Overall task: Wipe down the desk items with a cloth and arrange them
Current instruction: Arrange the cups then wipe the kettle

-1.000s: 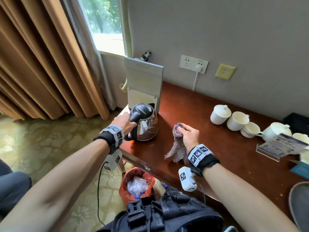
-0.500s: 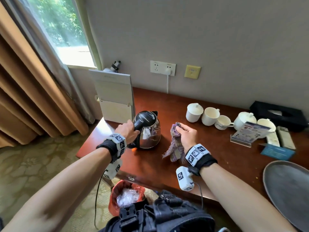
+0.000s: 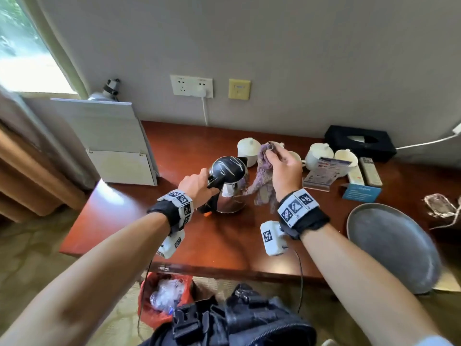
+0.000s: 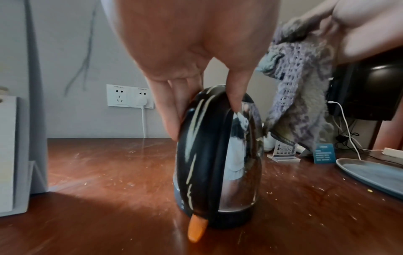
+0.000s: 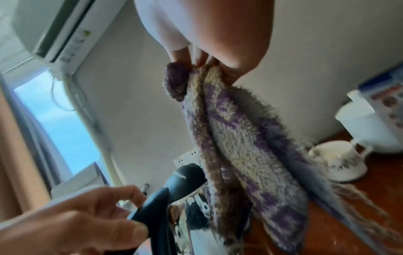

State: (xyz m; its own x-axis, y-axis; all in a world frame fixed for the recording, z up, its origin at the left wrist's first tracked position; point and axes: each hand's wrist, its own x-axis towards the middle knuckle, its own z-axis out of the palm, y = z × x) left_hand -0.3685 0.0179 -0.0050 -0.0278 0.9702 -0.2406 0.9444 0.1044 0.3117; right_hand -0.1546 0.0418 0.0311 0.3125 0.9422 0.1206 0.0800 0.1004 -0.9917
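Head view: left hand (image 3: 197,182) grips kettle (image 3: 230,186); right hand (image 3: 284,168) pinches cloth (image 3: 264,176).

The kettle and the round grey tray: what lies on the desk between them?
Only bare desk; the cloth hangs above it beside the kettle, left of the tray, in the head view.

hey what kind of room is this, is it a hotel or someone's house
Most likely a hotel room. A kettle stands on the wooden desk beside matching white cups, a black tissue box and printed info cards, with an air conditioner above the window.
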